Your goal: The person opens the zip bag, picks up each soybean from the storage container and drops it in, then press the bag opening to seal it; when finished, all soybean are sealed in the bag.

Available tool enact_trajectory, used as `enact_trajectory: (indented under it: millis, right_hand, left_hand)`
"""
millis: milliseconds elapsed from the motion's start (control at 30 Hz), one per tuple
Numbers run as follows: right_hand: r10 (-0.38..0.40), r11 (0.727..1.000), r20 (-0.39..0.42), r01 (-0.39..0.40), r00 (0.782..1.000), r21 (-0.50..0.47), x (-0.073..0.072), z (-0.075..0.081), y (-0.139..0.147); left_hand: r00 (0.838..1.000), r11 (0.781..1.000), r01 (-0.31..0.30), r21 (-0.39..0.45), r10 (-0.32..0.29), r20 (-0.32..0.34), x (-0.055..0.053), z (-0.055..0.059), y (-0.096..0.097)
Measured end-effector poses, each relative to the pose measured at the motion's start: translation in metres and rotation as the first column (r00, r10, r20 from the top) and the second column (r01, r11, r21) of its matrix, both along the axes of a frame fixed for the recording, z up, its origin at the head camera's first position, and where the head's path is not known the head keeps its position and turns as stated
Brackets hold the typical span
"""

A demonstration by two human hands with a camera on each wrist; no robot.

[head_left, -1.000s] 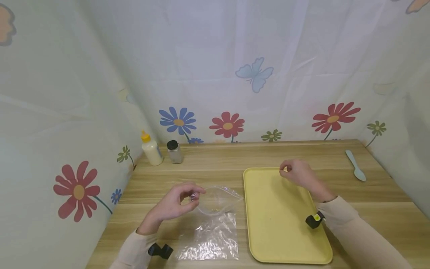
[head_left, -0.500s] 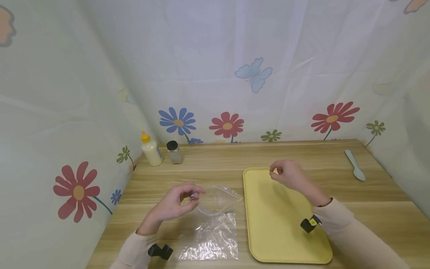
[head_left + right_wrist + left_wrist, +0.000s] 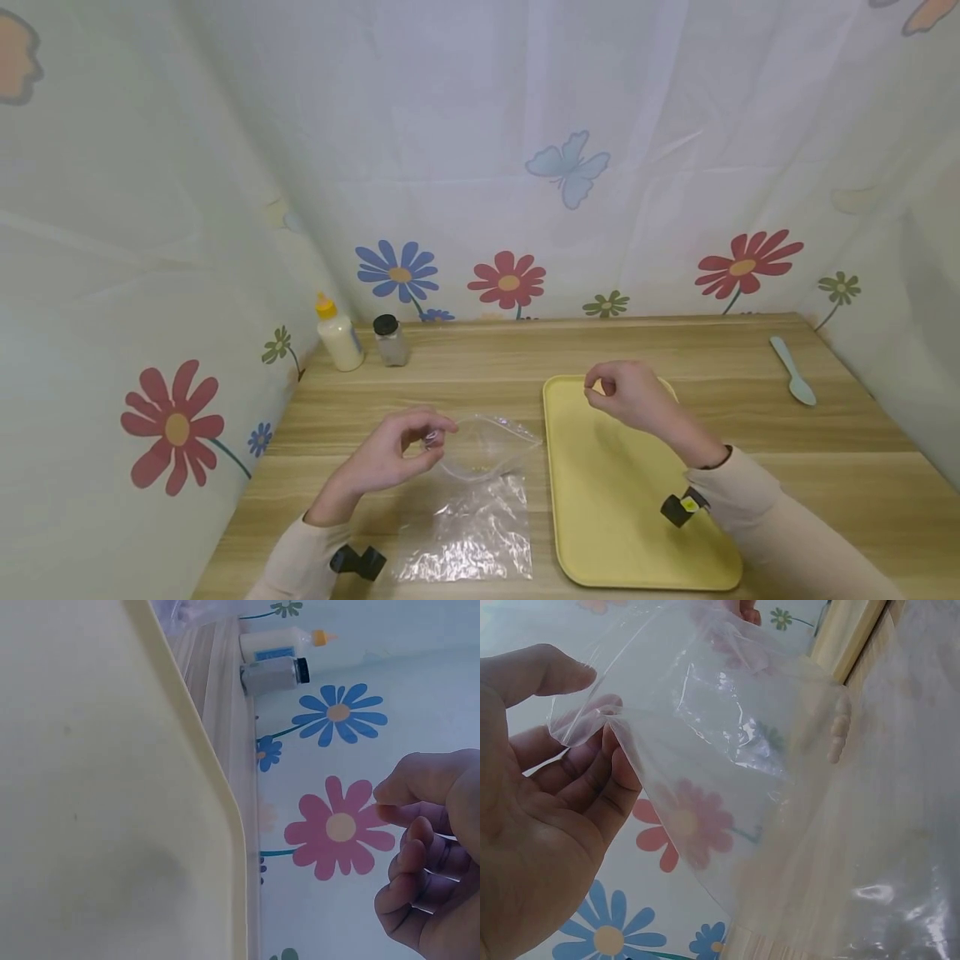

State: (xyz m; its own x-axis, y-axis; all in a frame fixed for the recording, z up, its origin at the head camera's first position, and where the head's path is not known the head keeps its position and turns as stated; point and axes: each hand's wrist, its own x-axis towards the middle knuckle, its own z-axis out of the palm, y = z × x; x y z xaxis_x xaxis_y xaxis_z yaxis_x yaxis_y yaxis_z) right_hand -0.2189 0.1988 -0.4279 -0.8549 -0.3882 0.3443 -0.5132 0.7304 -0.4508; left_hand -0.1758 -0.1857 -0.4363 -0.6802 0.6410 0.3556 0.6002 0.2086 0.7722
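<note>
A clear zip bag [image 3: 480, 517] lies on the table with its mouth held wide. My left hand [image 3: 393, 450] grips the mouth's left edge, fingers curled against the film and thumb apart from it, as the left wrist view shows. In that view a short row of pale beads [image 3: 840, 727] shows through the film. My right hand [image 3: 630, 396] is above the far part of the yellow tray [image 3: 622, 500]. Its thumb and forefinger tips meet, with the other fingers curled; nothing shows between the tips in the right wrist view.
At the back left stand a glue bottle [image 3: 341, 342] with a yellow cap and a small jar [image 3: 391, 342] with a black lid. A pale blue spoon [image 3: 792, 372] lies at the far right. A flowered curtain [image 3: 450, 167] surrounds the table's back and sides.
My right hand has moved left over the tray, closer to the bag, with its thumb and forefinger kept together. My left hand and the bag have stayed in place.
</note>
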Motion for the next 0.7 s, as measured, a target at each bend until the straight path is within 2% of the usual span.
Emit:
enact_trajectory:
  millis: [200, 400, 700]
  right_hand:
    - [0.026, 0.999, -0.006, -0.026, 1.0, -0.023, 0.006, 0.007, -0.01]
    - [0.07, 0.995, -0.009, -0.071, 0.997, -0.071, 0.014, 0.014, -0.022]
    - [0.16, 0.972, -0.071, -0.17, 0.984, -0.163, 0.028, 0.023, -0.037]
  left_hand:
    - [0.999, 1.0, 0.016, 0.014, -0.015, -0.032, -0.001, -0.003, 0.0]
    - [0.999, 1.0, 0.012, 0.009, -0.011, -0.03, -0.001, -0.003, 0.001]
    - [0.999, 1.0, 0.018, 0.015, -0.017, -0.029, -0.001, -0.001, 0.002]
